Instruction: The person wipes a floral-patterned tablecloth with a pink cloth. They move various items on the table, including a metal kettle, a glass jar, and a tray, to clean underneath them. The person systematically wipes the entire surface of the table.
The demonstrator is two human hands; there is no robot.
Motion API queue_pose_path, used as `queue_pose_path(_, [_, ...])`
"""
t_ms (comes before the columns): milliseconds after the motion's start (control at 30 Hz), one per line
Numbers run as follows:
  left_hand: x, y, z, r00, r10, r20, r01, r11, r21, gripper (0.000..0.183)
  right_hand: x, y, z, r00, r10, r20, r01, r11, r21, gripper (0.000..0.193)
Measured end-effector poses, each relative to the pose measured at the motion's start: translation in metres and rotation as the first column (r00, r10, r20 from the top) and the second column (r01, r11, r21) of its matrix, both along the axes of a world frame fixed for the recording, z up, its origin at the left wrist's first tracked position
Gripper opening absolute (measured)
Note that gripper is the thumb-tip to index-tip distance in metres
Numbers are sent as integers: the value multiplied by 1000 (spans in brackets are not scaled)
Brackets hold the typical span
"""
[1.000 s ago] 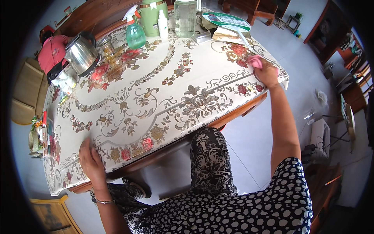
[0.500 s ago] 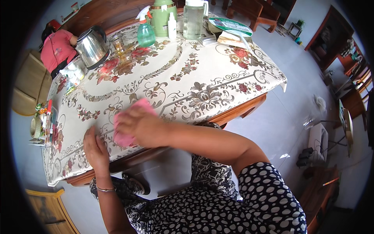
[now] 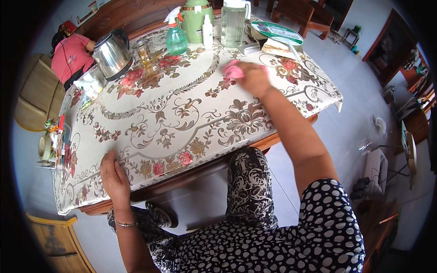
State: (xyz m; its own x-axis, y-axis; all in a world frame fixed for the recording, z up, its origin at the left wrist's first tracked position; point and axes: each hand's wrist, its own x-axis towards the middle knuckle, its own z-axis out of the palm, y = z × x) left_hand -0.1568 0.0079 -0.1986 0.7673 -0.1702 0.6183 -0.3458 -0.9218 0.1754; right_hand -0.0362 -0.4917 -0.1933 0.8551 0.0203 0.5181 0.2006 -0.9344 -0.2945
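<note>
A pink cloth is bunched under my right hand, whose arm stretches toward the far right part of the table; hand and cloth are slightly blurred. The cloth lies against the floral tablecloth, close to the glass pitcher and the white box-like item. Near the front left edge, my left hand rests flat on the tablecloth, fingers stretched out and holding nothing. A bracelet circles that wrist.
Along the far side stand a steel kettle, a glass jar, a green spray bottle, a white bottle, a green thermos flask and a green-and-white hand fan. A tape roll sits left. A person in pink bends beyond the table.
My right hand has swept the pink cloth from beside my left hand to the far right, straightening the arm. My left hand has stayed nearly in place. The view has shifted slightly.
</note>
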Motion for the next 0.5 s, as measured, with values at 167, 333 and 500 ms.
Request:
queue_pose_path(167, [3,-4,-3,1000,7,-4,-7,1000,-21,32,-11,-81,11,859,-495,-132,459,858,-231,43])
queue_pose_path(333, [2,-5,1,998,35,-46,-37,999,-40,33,-5,-111,18,772,-605,-196,552,791,-266,45])
queue_pose_path(500, [2,-6,0,996,67,-56,-68,998,-13,32,-5,-115,20,709,-685,-169,626,721,-297,46])
